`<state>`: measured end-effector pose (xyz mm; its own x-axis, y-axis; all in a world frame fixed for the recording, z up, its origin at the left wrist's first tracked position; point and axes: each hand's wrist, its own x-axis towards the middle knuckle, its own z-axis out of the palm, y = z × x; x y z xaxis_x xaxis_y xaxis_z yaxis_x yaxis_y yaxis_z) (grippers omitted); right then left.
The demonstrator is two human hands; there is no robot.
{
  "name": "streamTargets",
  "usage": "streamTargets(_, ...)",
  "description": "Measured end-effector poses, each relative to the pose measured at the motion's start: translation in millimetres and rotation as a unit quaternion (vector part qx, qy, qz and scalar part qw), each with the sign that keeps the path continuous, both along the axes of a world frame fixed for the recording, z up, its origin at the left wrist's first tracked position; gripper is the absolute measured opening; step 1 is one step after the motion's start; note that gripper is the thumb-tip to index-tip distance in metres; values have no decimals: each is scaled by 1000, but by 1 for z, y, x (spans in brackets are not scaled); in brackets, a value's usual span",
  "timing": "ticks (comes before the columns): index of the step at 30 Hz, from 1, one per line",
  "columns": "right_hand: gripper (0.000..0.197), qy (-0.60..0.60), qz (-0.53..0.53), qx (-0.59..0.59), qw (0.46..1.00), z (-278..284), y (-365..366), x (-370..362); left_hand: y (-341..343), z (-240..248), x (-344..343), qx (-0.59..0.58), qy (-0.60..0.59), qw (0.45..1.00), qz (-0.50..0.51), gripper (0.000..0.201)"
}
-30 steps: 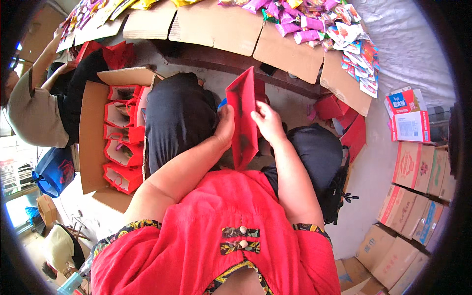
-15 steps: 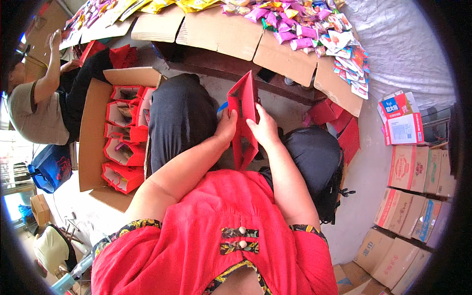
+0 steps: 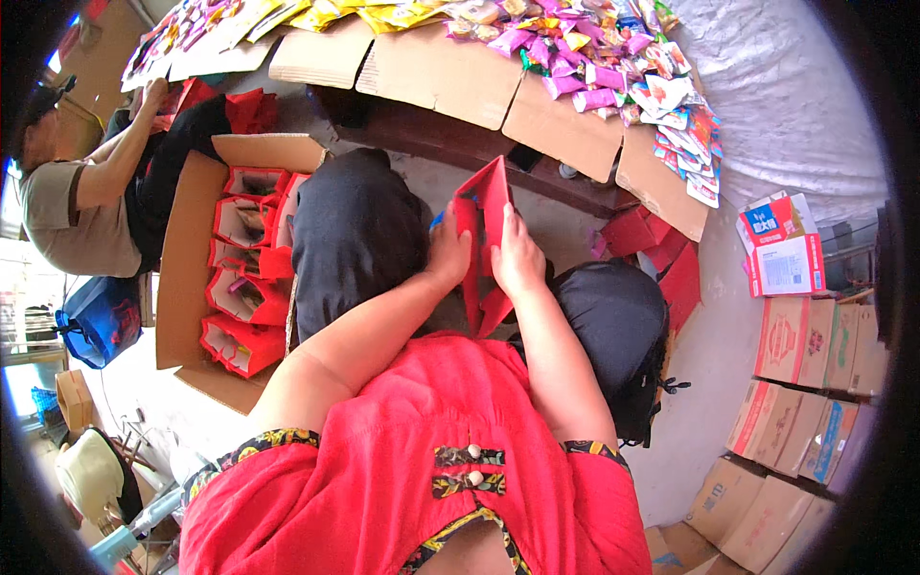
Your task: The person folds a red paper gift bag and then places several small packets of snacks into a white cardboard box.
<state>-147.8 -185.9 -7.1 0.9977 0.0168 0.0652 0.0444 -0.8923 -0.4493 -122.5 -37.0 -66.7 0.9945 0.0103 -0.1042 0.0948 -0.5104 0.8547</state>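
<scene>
Between my knees I hold a red paper gift bag (image 3: 493, 206), its top edges parted and its inside partly showing. My left hand (image 3: 448, 251) grips the left side, fingers mostly hidden behind it. A small blue patch shows by those fingers; I cannot tell what it is. My right hand (image 3: 517, 257) holds the right side, its fingers laid along the panel. To the left of my leg stands an open cardboard box (image 3: 182, 287) with several red gift bags (image 3: 251, 220) packed upright, their tops open and some with packets inside.
Ahead, a table edged with cardboard flaps (image 3: 460, 77) bears heaps of snack packets (image 3: 594, 72). More red bags (image 3: 661, 240) lie beyond my right knee. Cartons (image 3: 791, 422) are stacked at the right. Another person (image 3: 81, 211) sits at the left near a blue bag (image 3: 101, 321).
The red bag has tipped and sits slightly lower in view. My right hand has shifted along its side, with the fingers now flatter. The other person's raised hand has come down.
</scene>
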Motion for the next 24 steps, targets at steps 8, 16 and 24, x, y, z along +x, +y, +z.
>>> streamTargets(8, 98, -5, -13, -168, 986, -23, -1, 15, -6, 16, -23, 48, 25, 989, -136, 90)
streamTargets(16, 87, 25, -61, -124, 990, -16, -3, 26, -12, 40, -21, 62, 21, 982, -176, 91)
streamTargets(24, 92, -1, -55, -118, 991, -12, -8, 22, -13, 53, -19, 35, 95, 984, -144, 89)
